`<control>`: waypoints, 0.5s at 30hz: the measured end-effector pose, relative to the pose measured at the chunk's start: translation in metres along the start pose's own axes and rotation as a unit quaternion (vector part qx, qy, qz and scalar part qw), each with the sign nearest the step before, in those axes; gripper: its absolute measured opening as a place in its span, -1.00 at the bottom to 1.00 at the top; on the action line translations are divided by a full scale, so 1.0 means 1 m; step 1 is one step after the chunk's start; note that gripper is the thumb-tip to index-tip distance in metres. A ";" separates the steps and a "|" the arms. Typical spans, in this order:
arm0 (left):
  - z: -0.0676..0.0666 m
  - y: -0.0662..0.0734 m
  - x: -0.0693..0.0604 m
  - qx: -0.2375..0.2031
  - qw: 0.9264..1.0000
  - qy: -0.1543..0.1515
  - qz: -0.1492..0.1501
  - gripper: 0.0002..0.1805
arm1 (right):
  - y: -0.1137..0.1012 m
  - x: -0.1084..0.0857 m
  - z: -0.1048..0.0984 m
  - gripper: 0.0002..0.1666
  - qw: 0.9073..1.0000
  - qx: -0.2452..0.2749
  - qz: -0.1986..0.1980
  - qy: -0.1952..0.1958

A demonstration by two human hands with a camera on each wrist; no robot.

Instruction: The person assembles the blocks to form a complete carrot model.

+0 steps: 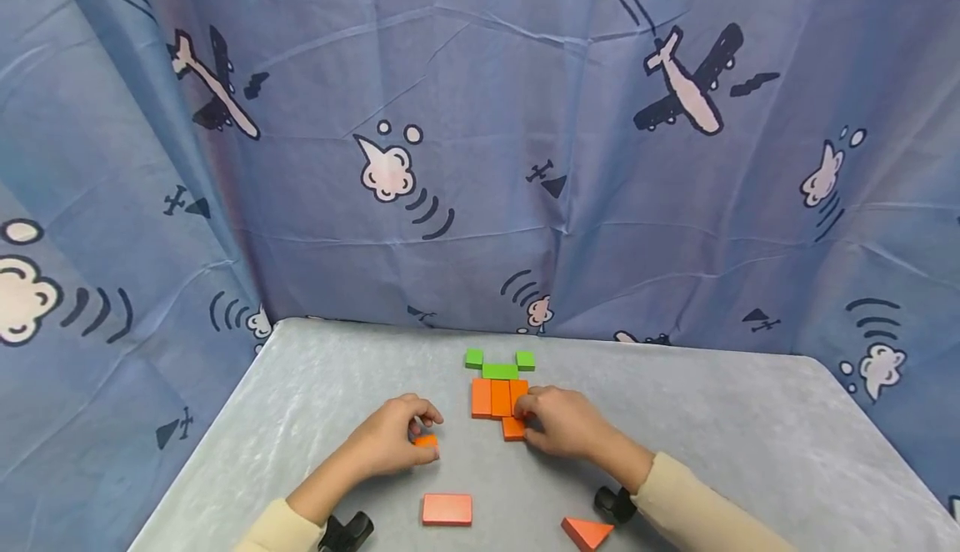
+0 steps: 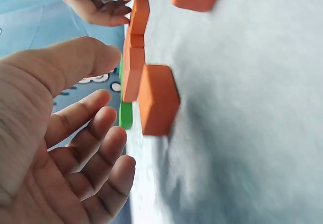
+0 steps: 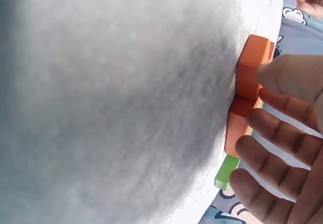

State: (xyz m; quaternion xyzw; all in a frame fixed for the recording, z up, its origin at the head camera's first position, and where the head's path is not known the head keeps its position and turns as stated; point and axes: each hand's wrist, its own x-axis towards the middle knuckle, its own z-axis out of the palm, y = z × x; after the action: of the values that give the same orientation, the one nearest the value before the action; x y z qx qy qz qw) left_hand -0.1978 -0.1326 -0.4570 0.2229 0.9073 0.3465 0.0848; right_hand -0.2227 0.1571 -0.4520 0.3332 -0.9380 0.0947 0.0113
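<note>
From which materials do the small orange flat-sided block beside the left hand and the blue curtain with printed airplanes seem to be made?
Small orange flat-sided block: painted wood or plastic, I cannot tell which; it looks smooth and fairly matte, with even colour and straight edges.
Blue airplane-print curtain: probably thin cloth, dull finish, judging by its creases and folds.

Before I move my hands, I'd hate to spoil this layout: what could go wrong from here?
Your right hand is right at the small block below the orange row; a nudge might knock them out of line. Your left hand is by the loose block without gripping it, so a hasty grab could push it away. The triangle lies close to your right wrist camera, which might sweep it aside.
</note>
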 end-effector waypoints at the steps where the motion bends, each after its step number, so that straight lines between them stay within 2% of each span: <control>1: -0.001 -0.001 -0.002 0.004 1.000 0.002 -0.003 -0.65 | 0.000 0.000 0.000 -0.81 1.000 -0.001 0.000 -0.001; 8: -0.001 -0.011 -0.011 0.011 1.000 0.011 -0.013 -0.65 | -0.001 -0.002 0.001 -0.81 1.000 0.005 0.006 -0.003; 15: 0.003 -0.017 -0.012 0.015 1.000 0.020 -0.015 -0.70 | 0.001 -0.003 0.000 -0.82 1.000 0.014 0.014 0.004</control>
State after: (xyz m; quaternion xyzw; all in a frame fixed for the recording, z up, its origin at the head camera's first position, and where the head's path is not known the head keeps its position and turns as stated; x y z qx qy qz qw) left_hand -0.1923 -0.1473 -0.4705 0.2037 0.9170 0.3362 0.0683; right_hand -0.2216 0.1597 -0.4527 0.3199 -0.9411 0.1089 0.0092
